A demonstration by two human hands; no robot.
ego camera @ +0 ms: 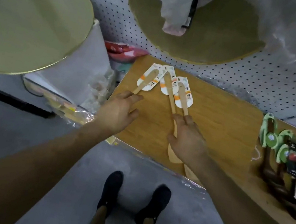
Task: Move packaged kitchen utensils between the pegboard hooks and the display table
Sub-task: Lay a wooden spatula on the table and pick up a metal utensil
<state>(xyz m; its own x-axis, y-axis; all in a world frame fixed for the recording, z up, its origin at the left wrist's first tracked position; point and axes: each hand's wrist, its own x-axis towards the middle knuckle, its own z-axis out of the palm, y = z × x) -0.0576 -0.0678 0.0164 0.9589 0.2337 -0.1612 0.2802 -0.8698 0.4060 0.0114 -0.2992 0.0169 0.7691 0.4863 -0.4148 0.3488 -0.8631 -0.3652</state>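
Head view looks down on a wooden desk (218,127) set against a white pegboard (236,75). Three packaged wooden spatulas lie on the desk with their card headers fanned toward the board: the left spatula (146,81), the middle spatula (168,82) and the right spatula (182,94). The left hand (119,108) is open, its straight fingertips touching the left spatula's handle. The right hand (187,137) lies flat over the other two handles, fingers straight along them; I cannot tell whether the thumb hooks beneath.

My judgement is that this is the arranging or gathering step on the desk, with nothing hung on a hook. The next move probably calls for closing the fingers round the handles without sliding the overlapping cards. Green-carded utensils (282,150) lie further right.
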